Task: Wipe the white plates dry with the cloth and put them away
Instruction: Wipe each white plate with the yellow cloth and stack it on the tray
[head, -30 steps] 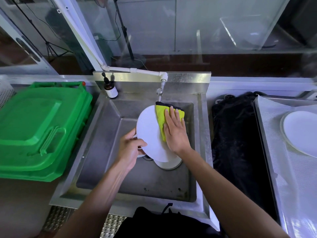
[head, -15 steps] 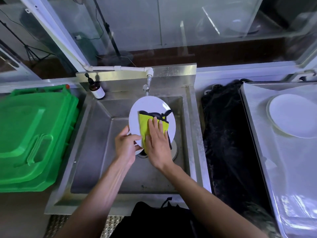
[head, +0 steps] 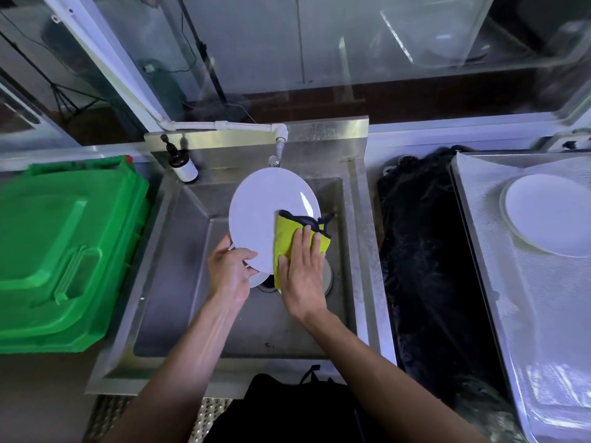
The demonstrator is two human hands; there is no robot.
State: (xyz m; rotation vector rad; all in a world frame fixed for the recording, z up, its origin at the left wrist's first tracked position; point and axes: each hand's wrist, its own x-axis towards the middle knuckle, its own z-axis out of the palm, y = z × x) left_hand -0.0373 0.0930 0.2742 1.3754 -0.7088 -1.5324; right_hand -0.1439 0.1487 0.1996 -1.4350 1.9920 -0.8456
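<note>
Over the steel sink [head: 172,282], I watch my left hand [head: 231,272] pinch the tilted white plate [head: 265,215] by its rim while my flat, open right hand [head: 302,276] presses the yellow cloth [head: 284,239]; a hard wipe could slip that thin grip.

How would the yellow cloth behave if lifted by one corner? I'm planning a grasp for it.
Probably floppy: the yellow cloth lies folded flat under the right hand on the white plate. Likely light, and it would unfold and dangle.

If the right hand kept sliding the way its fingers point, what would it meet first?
The right hand lies flat on the cloth, fingers pointing up and away. Going on, it would probably cross the plate rim, then meet the sink back wall near the tap; depth is unclear.
</note>
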